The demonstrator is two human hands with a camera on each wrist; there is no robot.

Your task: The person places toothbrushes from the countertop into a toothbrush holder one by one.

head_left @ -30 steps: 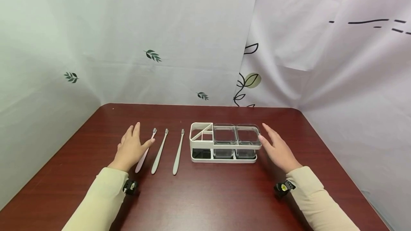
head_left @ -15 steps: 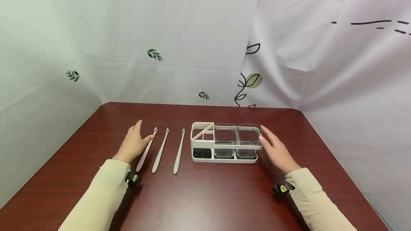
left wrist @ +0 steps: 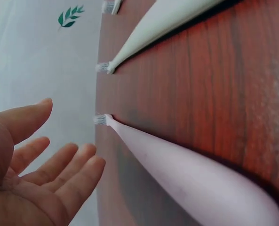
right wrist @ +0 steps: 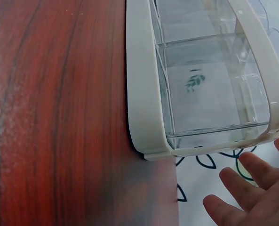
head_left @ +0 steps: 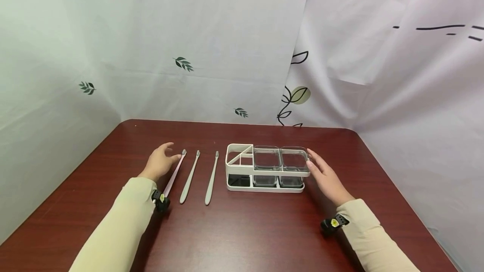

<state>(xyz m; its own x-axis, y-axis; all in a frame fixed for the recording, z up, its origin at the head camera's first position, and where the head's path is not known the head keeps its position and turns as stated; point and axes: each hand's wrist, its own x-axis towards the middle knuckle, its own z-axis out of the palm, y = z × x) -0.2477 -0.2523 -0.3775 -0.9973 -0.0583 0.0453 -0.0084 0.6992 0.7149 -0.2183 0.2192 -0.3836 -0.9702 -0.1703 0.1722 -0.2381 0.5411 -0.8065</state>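
My left hand point(head_left: 157, 165) hovers beside the head of a pale pink toothbrush point(head_left: 174, 176), thumb and fingers apart and loosely bent. In the left wrist view, nothing lies between the fingertips point(left wrist: 98, 165) and the thumb, and the toothbrush's thick handle point(left wrist: 191, 176) runs past them. At the right end of a white toothbrush holder point(head_left: 240, 170), my right hand point(head_left: 329, 180) has its fingertips right at the upper rim. Two clear cups point(head_left: 266, 160) sit side by side in the holder; its left part has divided slots.
Two more pale toothbrushes, one in the middle point(head_left: 189, 183) and one nearer the holder point(head_left: 211, 181), lie on the dark red table point(head_left: 242, 230), heads toward the back. A white printed curtain point(head_left: 227, 32) hangs behind and along the sides.
My left hand has moved right toward the pink toothbrush's head, and its fingers have bent more. The right hand has come slightly closer to the holder's end.
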